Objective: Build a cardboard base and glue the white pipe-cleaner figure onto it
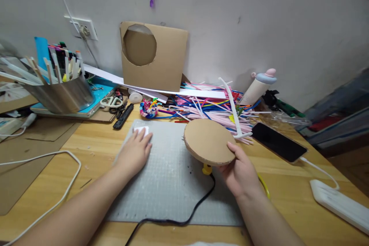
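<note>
My right hand (241, 170) grips the edge of a round cardboard disc (210, 141), thumb on top and fingers beneath. The disc is held slightly tilted above the grey cutting mat (170, 192). My left hand (135, 152) lies with fingers stretched out at the mat's far left corner, its fingertips on a small white piece (142, 130). Under the disc shows a yellow tool end (206, 169) with a black cord (187, 221); the rest of that tool is hidden. A white T-shaped strip (235, 111) stands behind the disc.
A cardboard panel with a round opening (170, 61) leans on the wall. Pipe cleaners (198, 111) lie heaped before it. A metal container of sticks (63, 94), scissors (112, 102) and a black cutter (123, 116) are left; a phone (279, 142) and power strip (340, 203) right.
</note>
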Demonstrator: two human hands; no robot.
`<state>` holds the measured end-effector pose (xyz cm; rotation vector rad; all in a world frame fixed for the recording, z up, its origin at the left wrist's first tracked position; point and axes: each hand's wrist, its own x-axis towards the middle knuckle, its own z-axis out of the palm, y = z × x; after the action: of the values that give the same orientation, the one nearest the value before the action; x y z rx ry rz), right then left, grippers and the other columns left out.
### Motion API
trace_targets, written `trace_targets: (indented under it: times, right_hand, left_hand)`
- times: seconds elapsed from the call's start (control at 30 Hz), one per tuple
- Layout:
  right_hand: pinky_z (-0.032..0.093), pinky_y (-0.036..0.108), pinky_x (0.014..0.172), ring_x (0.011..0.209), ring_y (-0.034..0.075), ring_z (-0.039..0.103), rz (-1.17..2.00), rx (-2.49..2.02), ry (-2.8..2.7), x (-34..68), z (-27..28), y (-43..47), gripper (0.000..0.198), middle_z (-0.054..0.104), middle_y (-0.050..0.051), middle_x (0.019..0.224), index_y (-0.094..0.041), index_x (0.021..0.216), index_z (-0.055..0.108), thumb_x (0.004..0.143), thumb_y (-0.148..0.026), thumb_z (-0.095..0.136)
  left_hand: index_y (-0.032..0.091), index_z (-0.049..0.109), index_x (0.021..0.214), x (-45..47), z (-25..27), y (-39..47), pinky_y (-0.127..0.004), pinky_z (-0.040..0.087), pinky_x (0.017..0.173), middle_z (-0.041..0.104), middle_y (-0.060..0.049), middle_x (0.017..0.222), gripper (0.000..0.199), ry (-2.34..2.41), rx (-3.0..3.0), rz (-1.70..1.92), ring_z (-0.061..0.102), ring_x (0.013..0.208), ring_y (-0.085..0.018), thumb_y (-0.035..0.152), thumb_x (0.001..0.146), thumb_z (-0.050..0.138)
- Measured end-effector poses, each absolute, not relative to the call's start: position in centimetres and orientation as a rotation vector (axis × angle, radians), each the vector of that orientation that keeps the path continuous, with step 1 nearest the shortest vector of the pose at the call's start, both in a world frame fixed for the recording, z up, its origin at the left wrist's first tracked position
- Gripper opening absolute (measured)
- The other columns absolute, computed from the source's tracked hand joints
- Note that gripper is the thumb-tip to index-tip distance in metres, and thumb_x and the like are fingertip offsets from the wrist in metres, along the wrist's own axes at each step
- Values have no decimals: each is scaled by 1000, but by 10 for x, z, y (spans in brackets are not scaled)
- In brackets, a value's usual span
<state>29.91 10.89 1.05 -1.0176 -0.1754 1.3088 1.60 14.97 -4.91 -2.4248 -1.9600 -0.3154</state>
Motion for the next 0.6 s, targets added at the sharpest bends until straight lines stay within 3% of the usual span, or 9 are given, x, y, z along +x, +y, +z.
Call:
trace_targets:
  times: [0.17, 0.3, 0.4, 0.5, 0.6]
  right_hand:
    - [57, 18, 51, 75, 14, 71, 1308, -1024, -215, 299, 5, 106, 34, 75, 1, 93, -18, 112, 64, 78, -15, 60]
    - [58, 22, 62, 84, 16, 70, 1352, -991, -426, 292, 3, 101, 42, 73, 1, 103, -23, 117, 61, 75, -20, 67]
    - [58, 25, 67, 88, 18, 69, 1478, -969, -565, 285, 3, 96, 45, 72, 3, 105, -24, 120, 60, 75, -25, 70]
    - [57, 26, 68, 88, 19, 69, 1596, -972, -592, 278, 2, 91, 45, 72, 4, 103, -24, 122, 59, 78, -31, 70]
    - [57, 26, 67, 86, 18, 69, 1662, -964, -566, 270, 0, 85, 43, 72, 4, 102, -23, 122, 59, 81, -36, 67]
  left_hand:
    - [10, 51, 132, -50, -54, 146, -55, 25, 109, 43, -17, 143, 52, -2141, -2173, -281, 27, 137, -37, 35, 92, 27]
    - [20, 49, 134, -73, -49, 141, -66, 26, 102, 42, -14, 145, 51, -2265, -2069, -218, 32, 133, -42, 39, 92, 28]
    - [20, 46, 136, -55, -34, 136, -73, 16, 101, 38, -17, 147, 55, -2309, -1964, -246, 30, 134, -45, 46, 90, 32]
    - [16, 37, 141, -13, -10, 129, -60, 13, 111, 37, -17, 147, 64, -2238, -2147, -653, 27, 138, -35, 51, 87, 38]
    - [23, 22, 146, 32, 15, 122, -48, 40, 102, 44, -13, 143, 80, -2488, -2533, -1441, 42, 131, -30, 59, 80, 50]
